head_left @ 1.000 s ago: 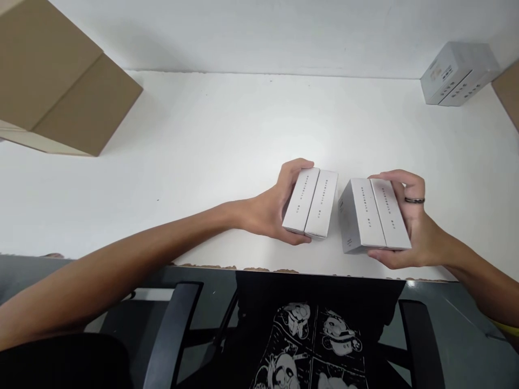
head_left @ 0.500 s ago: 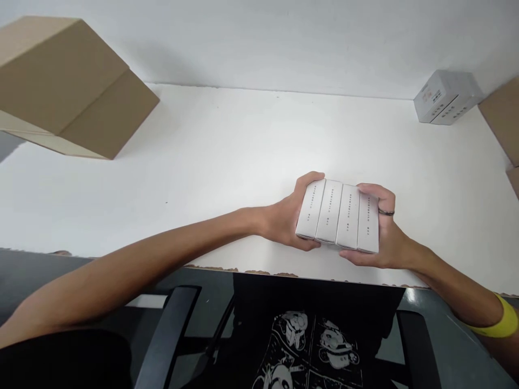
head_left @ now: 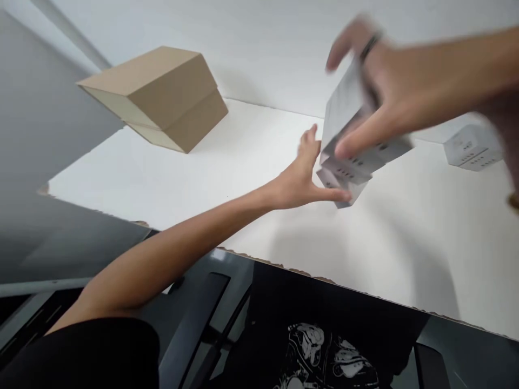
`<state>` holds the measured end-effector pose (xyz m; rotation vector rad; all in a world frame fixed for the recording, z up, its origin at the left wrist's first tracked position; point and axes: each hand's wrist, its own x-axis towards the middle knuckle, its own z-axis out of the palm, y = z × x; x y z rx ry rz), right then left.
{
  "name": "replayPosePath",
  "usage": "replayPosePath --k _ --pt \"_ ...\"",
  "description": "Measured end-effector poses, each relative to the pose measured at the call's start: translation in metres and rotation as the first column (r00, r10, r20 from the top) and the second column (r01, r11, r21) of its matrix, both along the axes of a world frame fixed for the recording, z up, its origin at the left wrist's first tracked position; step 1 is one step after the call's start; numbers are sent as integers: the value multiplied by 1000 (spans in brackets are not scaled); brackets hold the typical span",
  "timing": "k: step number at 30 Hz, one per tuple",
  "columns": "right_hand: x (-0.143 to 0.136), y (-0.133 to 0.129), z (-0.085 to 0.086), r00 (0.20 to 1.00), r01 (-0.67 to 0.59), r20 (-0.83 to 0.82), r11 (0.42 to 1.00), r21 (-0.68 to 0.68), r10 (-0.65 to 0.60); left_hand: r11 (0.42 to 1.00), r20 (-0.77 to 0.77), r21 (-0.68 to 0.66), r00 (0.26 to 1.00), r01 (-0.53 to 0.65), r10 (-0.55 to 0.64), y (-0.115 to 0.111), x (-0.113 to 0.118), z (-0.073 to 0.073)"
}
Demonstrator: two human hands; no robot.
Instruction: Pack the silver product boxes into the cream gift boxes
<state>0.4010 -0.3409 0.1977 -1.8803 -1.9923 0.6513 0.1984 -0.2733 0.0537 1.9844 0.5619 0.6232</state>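
- The stack of white, rectangular cardboard boxes (head_left: 341, 111) with small dark print lies between the hands, under the right palm and seemingly raised off the white tabletop (head_left: 243, 156).
- Its lower boxes sit out of line with the upper ones, so one could slide free and drop if the squeeze eases or comes unevenly; a quick swing, which the blur suggests, would add to that risk.
- The right hand (head_left: 385, 86) is clamped over the stack, thumb on the printed side and fingers bent over the far side, though blur hides the exact contact.
- The left hand (head_left: 302, 175) is spread wide, its thumb across the lower boxes; whether it bears weight cannot be told.
- Beyond the left hand stands a tan cardboard box (head_left: 178, 92).
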Motion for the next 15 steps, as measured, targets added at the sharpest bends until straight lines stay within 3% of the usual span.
replayPosePath --k 2,4,6,9,12,15 --pt "-30 28 -38 911 -92 386 984 -150 144 991 -199 42 970 -130 136 -2 -41 -17" --pt "-51 43 -78 883 -115 428 974 -195 191 988 -305 86 941 -129 149 -14 -83 -30" --pt "-57 50 -103 900 -169 374 970 -177 225 989 -351 137 932 -49 95 -29 -114 -36" --pt "-50 52 -106 905 -178 352 965 -195 238 972 -381 234 920 4 88 -46 -125 -37" --pt "-43 46 -96 900 -152 375 967 -204 221 960 -353 280 929 -8 111 -49 -106 -35" --pt "-37 35 -95 909 -135 377 981 -141 179 980 -346 185 928 -74 136 -46 -81 -36"
